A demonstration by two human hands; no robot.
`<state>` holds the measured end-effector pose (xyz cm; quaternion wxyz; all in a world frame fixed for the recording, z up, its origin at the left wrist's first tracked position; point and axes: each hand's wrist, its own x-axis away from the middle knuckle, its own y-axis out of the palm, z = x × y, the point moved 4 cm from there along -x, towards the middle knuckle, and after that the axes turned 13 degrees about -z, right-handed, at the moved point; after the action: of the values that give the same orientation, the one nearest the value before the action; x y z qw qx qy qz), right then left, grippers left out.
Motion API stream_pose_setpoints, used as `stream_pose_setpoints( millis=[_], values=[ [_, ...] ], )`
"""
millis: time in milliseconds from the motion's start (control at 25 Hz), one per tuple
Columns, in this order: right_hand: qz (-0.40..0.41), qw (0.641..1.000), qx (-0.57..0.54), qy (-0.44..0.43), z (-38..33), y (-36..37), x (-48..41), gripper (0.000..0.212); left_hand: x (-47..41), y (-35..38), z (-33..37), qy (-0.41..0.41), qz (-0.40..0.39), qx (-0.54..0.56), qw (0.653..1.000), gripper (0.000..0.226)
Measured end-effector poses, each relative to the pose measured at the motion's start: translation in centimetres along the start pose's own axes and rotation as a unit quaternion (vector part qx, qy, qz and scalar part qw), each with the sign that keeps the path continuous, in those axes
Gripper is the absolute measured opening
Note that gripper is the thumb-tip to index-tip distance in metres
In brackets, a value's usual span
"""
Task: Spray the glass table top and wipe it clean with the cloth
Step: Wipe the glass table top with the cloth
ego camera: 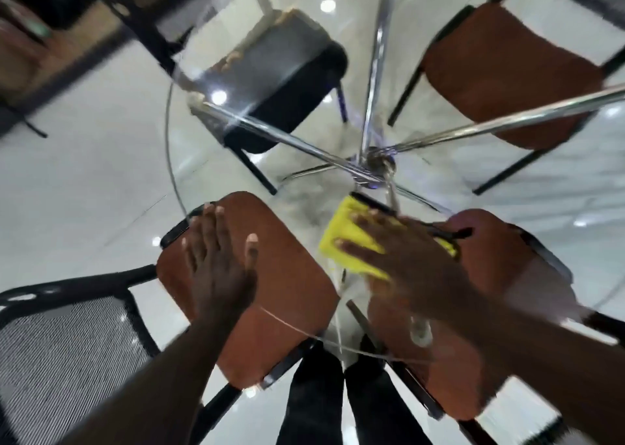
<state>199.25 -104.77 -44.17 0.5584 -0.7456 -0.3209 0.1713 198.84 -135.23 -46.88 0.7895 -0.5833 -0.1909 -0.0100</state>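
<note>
Entry: wiping step, judged in progress
- Method: even palm pressure, overlapping passes from chrome hub (377, 162) out to rim; cloth flat, not bunched
- Cloth (341, 241): yellow, flat on glass table top (168, 133), just on the person's side of hub
- Right hand (402, 251): fingers straight, spread, pressing cloth down; no pinch; cloth edge juts past fingertips toward hub
- Left hand (216, 268): flat on glass left of hub, holds nothing

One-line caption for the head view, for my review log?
Right hand presses a yellow cloth on the glass top, left hand flat beside it.
</note>
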Motion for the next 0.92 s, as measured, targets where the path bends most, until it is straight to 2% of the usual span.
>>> stream_pose_setpoints(
  millis=[40,80,160,200,240,320,400,480,520,560,600,640,720,760,840,920],
  values=[
    [-0.003,0.999,0.03,0.017,2.8,-0.9,-1.1,0.064,-0.7,0.3,-0.7,0.008,-0.017,0.004,1.0,0.078],
    [-0.013,0.995,0.039,0.086,5.8,-1.6,-3.6,0.064,-1.2,0.7,-1.0,0.02,-0.023,0.001,1.0,0.078],
    [0.042,0.978,0.028,0.204,9.6,-2.9,-10.3,0.063,-1.3,1.1,-0.9,0.041,-0.017,-0.02,0.999,0.081],
    [0.084,0.967,0.067,0.229,8.5,-2.4,-14.0,0.062,-1.3,1.3,-0.9,0.05,-0.017,-0.023,0.998,0.082],
    [0.091,0.966,0.073,0.232,6.3,-1.6,-17.2,0.062,-1.3,1.2,-0.8,0.059,-0.016,-0.018,0.998,0.083],
    [0.054,0.982,0.054,0.174,-0.2,0.2,-20.0,0.063,-1.4,0.8,-1.1,0.058,-0.02,0.001,0.998,0.083],
    [0.031,0.995,0.076,0.055,-4.9,1.5,-17.1,0.06,-2.7,-0.3,-2.4,0.053,-0.019,0.025,0.998,0.081],
    [-0.004,0.989,0.128,-0.071,-3.4,0.8,-14.7,0.058,-6.1,-1.7,-4.4,0.066,-0.021,0.032,0.997,0.085],
    [-0.015,0.988,0.114,-0.102,-0.5,0.2,-15.5,0.059,-8.5,-2.4,-5.2,0.071,-0.024,0.042,0.996,0.085],
    [-0.001,0.996,0.008,-0.084,3.3,-0.7,-17.9,0.064,-11.4,-3.0,-6.1,0.071,-0.028,0.07,0.995,0.085],
    [-0.004,0.989,-0.144,-0.021,7.4,-1.4,-21.7,0.069,-14.2,-3.7,-6.4,0.065,-0.036,0.105,0.992,0.085],
    [0.028,0.977,-0.205,0.042,10.4,-2.7,-27.0,0.069,-16.6,-4.3,-6.5,0.055,-0.044,0.142,0.987,0.085],
    [0.084,0.981,-0.018,0.171,8.9,-3.5,-37.5,0.065,-19.8,-4.7,-6.1,0.039,-0.046,0.207,0.976,0.083],
    [0.105,0.975,0.057,0.189,6.3,-2.8,-40.4,0.066,-20.6,-4.7,-5.7,0.029,-0.048,0.249,0.967,0.079],
    [0.101,0.982,0.118,0.109,-0.9,-1.9,-40.9,0.062,-20.6,-5.0,-5.5,-0.012,-0.038,0.329,0.943,0.069],
    [0.018,0.994,0.106,0.0,-3.0,-0.4,-35.4,0.06,-20.2,-5.2,-5.3,-0.028,-0.013,0.357,0.934,0.053]
  ],
)
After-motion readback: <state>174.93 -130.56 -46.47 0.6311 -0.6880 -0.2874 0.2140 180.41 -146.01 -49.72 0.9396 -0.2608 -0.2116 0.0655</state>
